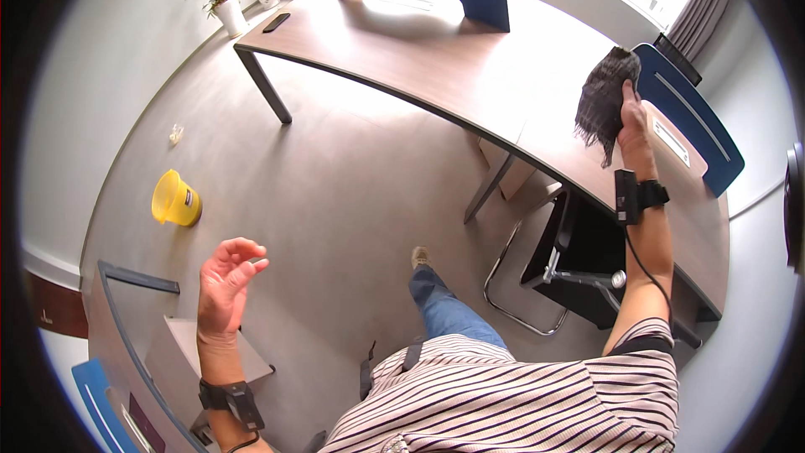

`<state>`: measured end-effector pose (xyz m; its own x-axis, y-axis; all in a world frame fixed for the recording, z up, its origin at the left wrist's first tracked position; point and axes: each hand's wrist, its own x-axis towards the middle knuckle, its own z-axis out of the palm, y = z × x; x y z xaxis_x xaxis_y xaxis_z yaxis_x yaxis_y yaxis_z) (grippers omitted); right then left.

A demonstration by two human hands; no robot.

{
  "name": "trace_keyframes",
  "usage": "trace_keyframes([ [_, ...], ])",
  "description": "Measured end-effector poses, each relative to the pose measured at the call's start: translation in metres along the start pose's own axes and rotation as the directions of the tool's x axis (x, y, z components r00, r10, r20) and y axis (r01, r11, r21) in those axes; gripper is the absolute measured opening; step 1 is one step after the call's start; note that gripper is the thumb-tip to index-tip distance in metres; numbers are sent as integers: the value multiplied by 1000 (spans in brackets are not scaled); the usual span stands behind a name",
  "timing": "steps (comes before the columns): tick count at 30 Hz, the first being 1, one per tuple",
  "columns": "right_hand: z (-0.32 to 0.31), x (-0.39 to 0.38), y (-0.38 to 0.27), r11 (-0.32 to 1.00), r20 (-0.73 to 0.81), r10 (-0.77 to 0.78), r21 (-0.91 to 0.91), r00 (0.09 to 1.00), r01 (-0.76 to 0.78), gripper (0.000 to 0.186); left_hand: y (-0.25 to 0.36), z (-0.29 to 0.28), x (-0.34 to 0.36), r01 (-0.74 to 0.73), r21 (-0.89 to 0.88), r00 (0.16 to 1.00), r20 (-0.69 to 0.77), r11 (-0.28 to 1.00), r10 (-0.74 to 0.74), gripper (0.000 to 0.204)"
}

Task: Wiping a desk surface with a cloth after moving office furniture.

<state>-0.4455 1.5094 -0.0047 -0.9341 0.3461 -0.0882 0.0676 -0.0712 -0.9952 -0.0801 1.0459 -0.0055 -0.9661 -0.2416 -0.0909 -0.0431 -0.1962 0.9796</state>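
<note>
A dark grey-brown cloth with a fringed edge [605, 101] hangs from my right hand [635, 122]. The hand is closed round the cloth, over the right part of the wooden desk [335, 46] and beside a blue desk divider [700, 130]. Part of my fingers is hidden behind the cloth. At the left, my left hand [226, 285] is raised over the floor with its palm turned up. Its fingers are bent, a small gap shows between thumb and fingertips, and nothing is in it.
Under the desk's right side stands a black chair with a metal frame [570, 256]. A yellow bucket [176, 199] is on the floor at the left, with a small crumpled thing [175, 134] beyond it. A second desk [126, 319] and a cabinet [180, 352] stand lower left.
</note>
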Motion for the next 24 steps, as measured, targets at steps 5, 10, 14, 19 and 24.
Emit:
trace_keyframes([
  [5,-99,56,67,794,84,44,-608,995,17,46,-44,-26,-18,348,-99,822,-446,932,-354,19],
  [10,-160,136,144,305,-120,21,-945,993,-121,54,-47,-21,-57,463,-315,414,-750,829,-516,10],
  [14,-102,107,161,-166,-292,-106,-937,950,-307,60,-20,-25,-103,529,-371,143,-848,763,-511,10],
  [19,7,118,164,-34,63,-79,-998,995,60,61,-6,-93,-60,720,-325,45,-860,613,-509,16],
  [24,145,83,176,235,560,-123,-786,819,572,56,-39,-61,200,734,121,492,-774,668,-399,26],
])
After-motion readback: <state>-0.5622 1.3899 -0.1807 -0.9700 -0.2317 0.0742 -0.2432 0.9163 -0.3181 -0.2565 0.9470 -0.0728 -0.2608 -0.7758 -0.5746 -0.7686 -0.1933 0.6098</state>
